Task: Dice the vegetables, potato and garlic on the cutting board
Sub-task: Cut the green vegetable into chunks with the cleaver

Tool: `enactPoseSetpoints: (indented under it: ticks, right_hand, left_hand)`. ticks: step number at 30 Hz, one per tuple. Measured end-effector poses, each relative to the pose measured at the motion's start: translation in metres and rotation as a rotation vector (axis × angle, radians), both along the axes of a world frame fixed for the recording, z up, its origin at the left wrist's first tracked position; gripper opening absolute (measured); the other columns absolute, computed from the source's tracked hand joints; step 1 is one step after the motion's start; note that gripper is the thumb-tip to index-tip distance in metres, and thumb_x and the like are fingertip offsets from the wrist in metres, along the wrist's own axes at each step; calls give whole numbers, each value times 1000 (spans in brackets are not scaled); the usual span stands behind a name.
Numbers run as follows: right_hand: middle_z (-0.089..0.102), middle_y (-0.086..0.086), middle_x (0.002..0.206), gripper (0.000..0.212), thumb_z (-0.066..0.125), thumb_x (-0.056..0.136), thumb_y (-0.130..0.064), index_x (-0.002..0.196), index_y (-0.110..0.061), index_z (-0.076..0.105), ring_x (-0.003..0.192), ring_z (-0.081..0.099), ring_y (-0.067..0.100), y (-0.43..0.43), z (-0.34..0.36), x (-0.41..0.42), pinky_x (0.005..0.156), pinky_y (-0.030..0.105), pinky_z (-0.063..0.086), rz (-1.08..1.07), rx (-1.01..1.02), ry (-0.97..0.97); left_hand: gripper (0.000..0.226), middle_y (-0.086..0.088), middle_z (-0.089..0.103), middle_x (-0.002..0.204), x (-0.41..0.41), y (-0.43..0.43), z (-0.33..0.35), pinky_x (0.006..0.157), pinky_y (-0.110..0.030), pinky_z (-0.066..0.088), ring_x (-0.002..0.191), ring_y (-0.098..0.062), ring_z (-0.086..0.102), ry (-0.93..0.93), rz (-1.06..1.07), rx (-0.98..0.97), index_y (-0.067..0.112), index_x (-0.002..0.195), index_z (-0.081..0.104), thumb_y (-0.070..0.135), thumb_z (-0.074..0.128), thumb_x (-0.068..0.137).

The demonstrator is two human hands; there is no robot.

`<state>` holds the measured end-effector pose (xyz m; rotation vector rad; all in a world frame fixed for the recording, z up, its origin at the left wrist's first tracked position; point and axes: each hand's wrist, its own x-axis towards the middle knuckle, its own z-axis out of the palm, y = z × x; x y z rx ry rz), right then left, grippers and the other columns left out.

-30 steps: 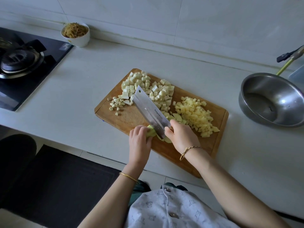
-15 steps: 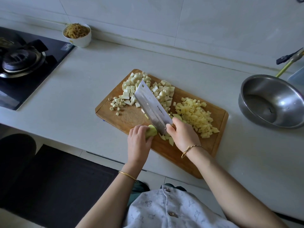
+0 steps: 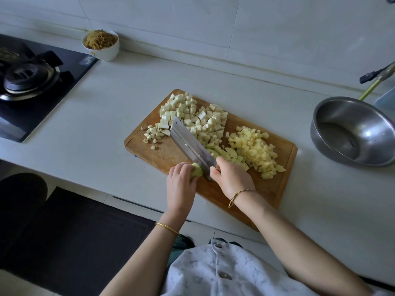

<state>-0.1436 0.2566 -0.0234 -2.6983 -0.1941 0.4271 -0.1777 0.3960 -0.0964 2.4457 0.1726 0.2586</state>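
A wooden cutting board (image 3: 275, 189) lies on the white counter. On it are a heap of pale white cubes (image 3: 193, 115), a pile of yellow potato dice (image 3: 255, 151), cut garlic pieces (image 3: 152, 133) at the left, and a few pale green slices (image 3: 224, 152). My left hand (image 3: 181, 186) holds down a pale green vegetable piece (image 3: 196, 170) at the board's near edge. My right hand (image 3: 232, 178) grips the handle of a steel cleaver (image 3: 190, 144), whose blade stands right beside that piece.
A steel bowl (image 3: 352, 135) sits on the counter to the right, with a tap and a plastic tub (image 3: 385, 97) behind it. A gas hob (image 3: 32, 82) is at the far left. A white cup of noodles (image 3: 101, 44) stands by the wall.
The cleaver rose and shifted left between cuts, then came down again against the green piece. More green slices now lie right of the blade. My left hand backed along the piece.
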Motion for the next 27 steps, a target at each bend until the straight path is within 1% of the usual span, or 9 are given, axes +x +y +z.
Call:
enactPoseSetpoints:
  ticks: [3, 6, 9, 12, 15, 18, 21, 25, 27]
  right_hand:
    - [40, -3, 62, 26, 39, 100, -32, 79, -16, 36, 61, 45, 23, -2, -5, 0, 46, 30, 26, -33, 27, 11]
    - [40, -2, 60, 35, 39, 100, -32, 68, -21, 27, 58, 41, 22, -4, -8, -1, 46, 29, 24, -83, 80, 17]
    - [38, -1, 60, 38, 40, 99, -31, 66, -22, 24, 57, 39, 22, -6, -4, -3, 47, 30, 23, -122, 111, 1]
    - [37, -1, 58, 40, 41, 99, -31, 65, -23, 22, 49, 32, 16, -9, 5, -3, 44, 29, 22, -118, 122, -28]
    - [36, -1, 58, 39, 41, 99, -31, 65, -23, 23, 49, 31, 15, -10, 9, -4, 43, 28, 20, -81, 100, -42]
    - [37, -1, 59, 39, 41, 99, -31, 66, -24, 23, 50, 32, 14, -9, 7, -5, 43, 28, 21, -60, 75, -30]
    - [38, -2, 59, 32, 39, 100, -31, 72, -20, 29, 50, 34, 13, -6, 4, -4, 44, 28, 22, -49, 44, -32]
    - [42, -3, 61, 25, 39, 100, -32, 82, -15, 37, 57, 44, 22, 1, -3, -5, 49, 30, 30, -43, 20, -4]
    - [40, -3, 60, 26, 38, 100, -32, 80, -16, 35, 53, 40, 19, 1, -5, -5, 46, 29, 27, -61, 31, 6]
  left_hand:
    - [26, -6, 63, 112, 0, 2, 2, 87, -31, 37, 103, -26, 54, 10, -3, 15, 10, 101, 66, 10, 75, 77]
    - [28, -6, 60, 113, -3, 3, 3, 87, -33, 32, 105, -28, 51, 21, 14, 37, 12, 103, 67, 8, 74, 76]
    - [30, -7, 59, 114, -4, 2, 3, 87, -31, 28, 107, -29, 48, 49, 26, 22, 13, 107, 67, 8, 72, 78]
    - [30, -7, 61, 113, -2, 1, 2, 87, -31, 29, 107, -29, 49, 49, 31, -2, 11, 106, 66, 7, 74, 77]
    - [30, -7, 61, 113, 0, 0, 2, 88, -29, 29, 107, -28, 50, 55, 35, -5, 10, 106, 64, 7, 73, 77]
    - [28, -7, 61, 114, 0, 0, 2, 90, -32, 32, 108, -27, 50, 55, 36, -5, 10, 105, 64, 7, 72, 78]
    - [27, -6, 62, 114, -1, 0, 1, 90, -31, 32, 107, -26, 51, 49, 30, -4, 10, 104, 64, 6, 72, 78]
    - [27, -4, 62, 113, -1, 1, 0, 88, -29, 30, 106, -25, 52, 41, 31, 9, 11, 102, 64, 7, 72, 77]
    - [27, -4, 62, 114, -1, 1, 0, 88, -29, 30, 106, -25, 52, 40, 34, 9, 11, 102, 64, 6, 72, 77]
